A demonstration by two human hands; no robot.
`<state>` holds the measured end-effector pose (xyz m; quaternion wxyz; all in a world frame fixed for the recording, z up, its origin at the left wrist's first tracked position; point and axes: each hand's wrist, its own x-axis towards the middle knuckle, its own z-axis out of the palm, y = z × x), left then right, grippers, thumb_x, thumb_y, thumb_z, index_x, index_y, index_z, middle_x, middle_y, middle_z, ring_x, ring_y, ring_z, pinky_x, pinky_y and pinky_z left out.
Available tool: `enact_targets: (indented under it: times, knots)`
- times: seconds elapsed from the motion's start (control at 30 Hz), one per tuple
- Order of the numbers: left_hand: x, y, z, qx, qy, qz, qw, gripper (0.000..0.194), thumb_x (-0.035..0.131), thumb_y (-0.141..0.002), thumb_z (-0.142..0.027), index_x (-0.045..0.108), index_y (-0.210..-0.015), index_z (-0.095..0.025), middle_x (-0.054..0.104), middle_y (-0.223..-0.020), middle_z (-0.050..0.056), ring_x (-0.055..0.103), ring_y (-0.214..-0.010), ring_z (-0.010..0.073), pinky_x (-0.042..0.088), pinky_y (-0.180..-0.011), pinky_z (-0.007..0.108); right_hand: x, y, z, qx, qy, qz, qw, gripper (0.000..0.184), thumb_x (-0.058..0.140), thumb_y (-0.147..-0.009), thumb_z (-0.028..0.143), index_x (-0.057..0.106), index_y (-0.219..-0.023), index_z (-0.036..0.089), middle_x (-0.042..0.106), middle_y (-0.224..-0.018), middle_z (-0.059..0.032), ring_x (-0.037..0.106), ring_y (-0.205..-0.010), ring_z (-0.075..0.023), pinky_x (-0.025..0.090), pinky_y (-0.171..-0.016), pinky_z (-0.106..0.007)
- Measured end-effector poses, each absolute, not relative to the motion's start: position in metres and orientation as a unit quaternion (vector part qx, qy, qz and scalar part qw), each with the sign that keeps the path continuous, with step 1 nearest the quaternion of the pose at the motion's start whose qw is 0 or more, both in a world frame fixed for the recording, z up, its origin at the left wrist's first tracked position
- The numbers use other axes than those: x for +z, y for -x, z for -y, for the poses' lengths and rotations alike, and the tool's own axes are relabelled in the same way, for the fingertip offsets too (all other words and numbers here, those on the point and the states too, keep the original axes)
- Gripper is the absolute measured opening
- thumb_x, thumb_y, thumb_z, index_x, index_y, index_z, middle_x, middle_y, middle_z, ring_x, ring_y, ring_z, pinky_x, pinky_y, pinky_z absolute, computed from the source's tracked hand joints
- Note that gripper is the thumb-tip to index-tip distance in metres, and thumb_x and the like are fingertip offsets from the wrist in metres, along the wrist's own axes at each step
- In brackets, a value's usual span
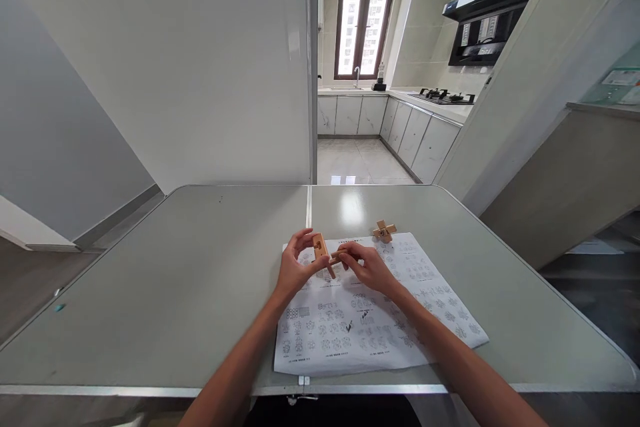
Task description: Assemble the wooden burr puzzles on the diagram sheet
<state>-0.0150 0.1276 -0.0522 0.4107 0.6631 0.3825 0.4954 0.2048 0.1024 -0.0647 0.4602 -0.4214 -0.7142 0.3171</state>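
My left hand (299, 263) is closed on a wooden puzzle block (319, 246), thumb below and fingers above, just over the sheet. A narrow wooden stick (338, 256) is pinched in my right hand (364, 263), its left end meeting the block's lower right side. Whether the stick sits inside the block or only touches it, I cannot tell. Under both hands lies a large paper sheet (330, 367) printed with small diagrams. An assembled wooden cross puzzle (384, 231) rests at the sheet's far edge, beyond my right hand.
The pale folding table (175, 307) has a seam down its middle and a metal front edge. A small blue-green bit (60, 307) lies near its left edge. Past the table, a doorway opens on a kitchen with a gas stove (443, 97).
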Motion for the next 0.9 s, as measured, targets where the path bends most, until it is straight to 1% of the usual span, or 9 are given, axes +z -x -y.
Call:
enact_targets:
  times: [0.1,0.2,0.27,0.4,0.47,0.53,0.7,0.77,0.9]
  knots:
    - [-0.051,0.017,-0.132,0.531,-0.641,-0.38,0.404,0.066,0.084,-0.078,-0.045,0.055,-0.132,-0.022,0.071,-0.13,0.013,0.069,-0.122,0.029,0.053,-0.111,0.05,-0.066,-0.203,-0.102,0.311,0.429,0.715,0.456,0.035,0.051,-0.104,0.052,0.068,-0.102,0.023,0.068,-0.072,-0.0013,0.056,-0.061,-0.0171,0.044,-0.06,-0.03]
    - [-0.051,0.018,-0.137,0.561,-0.604,-0.435,0.362,0.064,0.082,-0.08,-0.051,0.055,-0.13,-0.021,0.07,-0.131,0.014,0.069,-0.12,0.0287,0.055,-0.106,0.047,-0.068,-0.205,-0.104,0.298,0.45,0.696,0.473,0.034,0.051,-0.105,0.052,0.067,-0.103,0.022,0.066,-0.071,-0.0015,0.058,-0.063,-0.0181,0.045,-0.063,-0.031]
    - [-0.053,0.021,-0.14,0.56,-0.587,-0.497,0.309,0.067,0.085,-0.075,-0.053,0.056,-0.127,-0.021,0.071,-0.128,0.014,0.07,-0.116,0.0296,0.055,-0.103,0.048,-0.071,-0.208,-0.108,0.292,0.467,0.672,0.495,0.035,0.051,-0.104,0.053,0.065,-0.102,0.022,0.065,-0.07,-0.0011,0.057,-0.062,-0.0184,0.045,-0.063,-0.031]
    - [-0.066,0.03,-0.148,0.509,-0.629,-0.567,0.155,0.079,0.092,-0.064,-0.056,0.057,-0.127,-0.023,0.072,-0.122,0.013,0.067,-0.118,0.0351,0.048,-0.107,0.053,-0.075,-0.212,-0.114,0.29,0.489,0.634,0.524,0.04,0.05,-0.103,0.059,0.064,-0.099,0.022,0.062,-0.068,-0.0011,0.051,-0.057,-0.0174,0.042,-0.058,-0.031]
    - [-0.072,0.035,-0.15,0.478,-0.661,-0.572,0.088,0.08,0.091,-0.063,-0.059,0.059,-0.127,-0.023,0.072,-0.119,0.014,0.066,-0.117,0.0382,0.046,-0.106,0.055,-0.076,-0.212,-0.114,0.292,0.491,0.629,0.527,0.042,0.05,-0.102,0.061,0.063,-0.099,0.022,0.062,-0.068,-0.001,0.049,-0.055,-0.0168,0.04,-0.055,-0.03]
    - [-0.074,0.04,-0.151,0.438,-0.683,-0.583,0.046,0.08,0.087,-0.064,-0.064,0.06,-0.127,-0.022,0.073,-0.117,0.015,0.065,-0.115,0.0402,0.045,-0.105,0.055,-0.075,-0.211,-0.114,0.294,0.49,0.63,0.526,0.043,0.049,-0.102,0.062,0.064,-0.098,0.022,0.061,-0.067,-0.0006,0.048,-0.054,-0.0165,0.04,-0.054,-0.03]
    - [-0.069,0.043,-0.148,0.309,-0.689,-0.655,0.021,0.084,0.076,-0.072,-0.07,0.056,-0.136,-0.02,0.071,-0.122,0.016,0.059,-0.124,0.0386,0.041,-0.11,0.051,-0.072,-0.209,-0.111,0.297,0.489,0.633,0.522,0.045,0.05,-0.101,0.064,0.065,-0.096,0.022,0.062,-0.067,-0.0001,0.049,-0.054,-0.0161,0.041,-0.054,-0.029]
    - [-0.067,0.043,-0.147,0.284,-0.688,-0.668,0.021,0.083,0.074,-0.074,-0.07,0.055,-0.138,-0.02,0.07,-0.123,0.015,0.057,-0.127,0.0381,0.039,-0.111,0.05,-0.072,-0.209,-0.111,0.304,0.488,0.629,0.523,0.044,0.05,-0.101,0.064,0.065,-0.096,0.023,0.062,-0.067,0.0003,0.048,-0.053,-0.016,0.04,-0.053,-0.029]
    - [-0.07,0.042,-0.146,0.271,-0.694,-0.667,0.01,0.074,0.071,-0.077,-0.07,0.058,-0.134,-0.023,0.07,-0.124,0.014,0.053,-0.131,0.0383,0.039,-0.11,0.05,-0.072,-0.209,-0.112,0.328,0.48,0.616,0.532,0.042,0.051,-0.101,0.063,0.064,-0.096,0.023,0.06,-0.067,0.0005,0.047,-0.054,-0.0159,0.039,-0.053,-0.029]
